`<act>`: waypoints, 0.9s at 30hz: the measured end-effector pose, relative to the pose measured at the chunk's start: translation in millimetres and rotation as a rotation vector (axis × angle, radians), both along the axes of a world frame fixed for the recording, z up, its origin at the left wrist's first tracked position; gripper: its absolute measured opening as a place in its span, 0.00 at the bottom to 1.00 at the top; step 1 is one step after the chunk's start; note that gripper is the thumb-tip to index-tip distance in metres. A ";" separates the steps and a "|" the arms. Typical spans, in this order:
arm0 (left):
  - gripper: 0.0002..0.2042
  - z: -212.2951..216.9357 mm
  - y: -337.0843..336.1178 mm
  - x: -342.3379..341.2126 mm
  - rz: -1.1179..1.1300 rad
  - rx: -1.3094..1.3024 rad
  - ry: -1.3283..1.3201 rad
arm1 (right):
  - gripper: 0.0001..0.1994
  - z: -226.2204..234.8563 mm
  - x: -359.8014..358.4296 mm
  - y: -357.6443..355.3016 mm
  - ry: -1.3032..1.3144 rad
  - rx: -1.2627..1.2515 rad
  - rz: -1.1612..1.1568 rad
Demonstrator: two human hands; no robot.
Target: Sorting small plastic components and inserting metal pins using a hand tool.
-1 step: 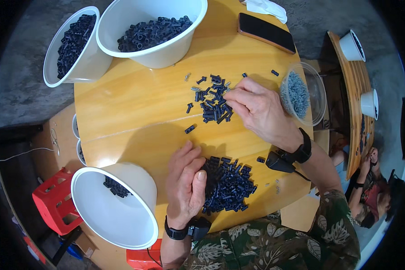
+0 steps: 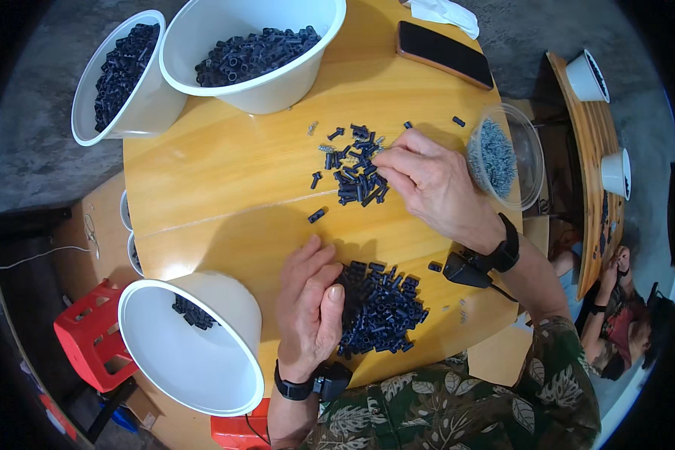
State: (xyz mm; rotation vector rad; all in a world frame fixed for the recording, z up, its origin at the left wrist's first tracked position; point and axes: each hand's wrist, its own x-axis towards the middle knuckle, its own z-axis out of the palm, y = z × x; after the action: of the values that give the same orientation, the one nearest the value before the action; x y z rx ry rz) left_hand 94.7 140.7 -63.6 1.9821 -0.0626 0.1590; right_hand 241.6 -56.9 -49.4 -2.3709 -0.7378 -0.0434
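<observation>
My right hand (image 2: 435, 180) is over the right side of a loose group of black plastic pins (image 2: 360, 184). Its thumb and fingertips are pinched together; whatever is between them is too small to make out. A few small metal springs (image 2: 327, 148) lie among these pins. My left hand (image 2: 308, 304) rests on its edge with fingers loosely stretched and nothing visible in it. It stands against the left side of a heap of short black plastic sleeves (image 2: 386, 311) and hides part of it. One black piece (image 2: 317, 215) lies alone between the hands.
A clear round tub (image 2: 531, 161) of small springs stands at the right table edge. Two white tubs (image 2: 277, 94) of black parts are at the far left. Nearer, a white tub (image 2: 191, 360) tilts toward me. A phone (image 2: 446, 56) lies far right; another person (image 2: 626, 315) sits beyond.
</observation>
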 end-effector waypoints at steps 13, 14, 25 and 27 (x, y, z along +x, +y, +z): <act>0.10 -2.4 -1.8 2.4 0.018 0.012 -0.019 | 0.05 -4.5 2.9 1.7 -0.054 -0.152 0.024; 0.10 -2.6 -2.7 3.0 0.018 0.010 -0.023 | 0.05 -4.4 2.9 0.1 -0.037 -0.138 0.016; 0.11 -0.8 -2.7 2.1 0.033 0.006 0.000 | 0.03 26.0 -17.3 -12.5 0.854 0.547 -0.077; 0.16 0.9 -3.5 2.5 0.038 -0.004 0.032 | 0.03 29.6 -19.6 -12.7 0.985 0.642 -0.058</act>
State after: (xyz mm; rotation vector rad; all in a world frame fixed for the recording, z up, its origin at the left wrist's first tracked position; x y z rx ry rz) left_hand 97.2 137.2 -62.7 1.9819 -0.0043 0.1521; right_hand 222.0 -69.6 -19.9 -1.5062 -0.1218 0.7022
